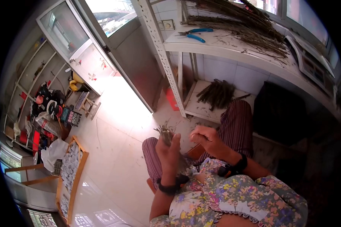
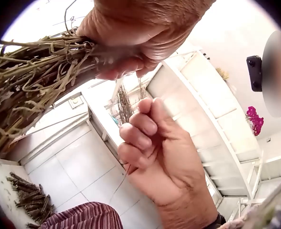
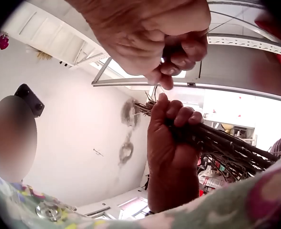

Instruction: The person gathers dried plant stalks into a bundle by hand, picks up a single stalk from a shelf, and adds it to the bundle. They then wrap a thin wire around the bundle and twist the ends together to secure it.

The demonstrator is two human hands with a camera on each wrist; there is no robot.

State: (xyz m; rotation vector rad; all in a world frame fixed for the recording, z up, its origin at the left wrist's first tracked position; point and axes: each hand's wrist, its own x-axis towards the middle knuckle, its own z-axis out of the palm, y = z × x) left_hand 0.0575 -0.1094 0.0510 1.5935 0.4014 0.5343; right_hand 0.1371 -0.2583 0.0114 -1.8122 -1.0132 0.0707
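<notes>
My left hand [image 1: 167, 153] grips a bundle of dried stems [image 2: 30, 86], fingers wrapped around it. In the head view the bundle's ragged tips [image 1: 165, 130] stick out above that hand. Seen from the right wrist, the stems [image 3: 231, 148] run out past the fingers toward the lap. My right hand [image 1: 212, 142] is raised beside it, a short gap away, with fingers curled in and the thumb against them. A thin strand [image 2: 121, 184] trails from the curled right fingers in the left wrist view. Within the right fist the rest of it is hidden.
A white shelf [image 1: 231, 51] ahead carries long dried stems [image 1: 238, 24] and blue-handled pliers [image 1: 196, 34]. Below, a pile of short stem bundles [image 1: 218, 92] lies beside a black box [image 1: 278, 113]. To the left are an open door [image 1: 136, 53] and a wooden-framed rack [image 1: 77, 170].
</notes>
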